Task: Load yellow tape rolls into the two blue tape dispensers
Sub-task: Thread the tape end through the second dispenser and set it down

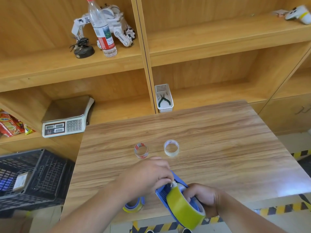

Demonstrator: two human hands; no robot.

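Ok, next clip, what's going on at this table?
A person is loading a wide yellow tape roll into a blue plastic tape dispenser held above the near edge of the wooden table. The right hand steadies roll and dispenser while the left hand works at the dispenser's front end. A second blue dispenser with yellow tape lies on the table under the left forearm. Two small clear tape rolls sit untouched further back.
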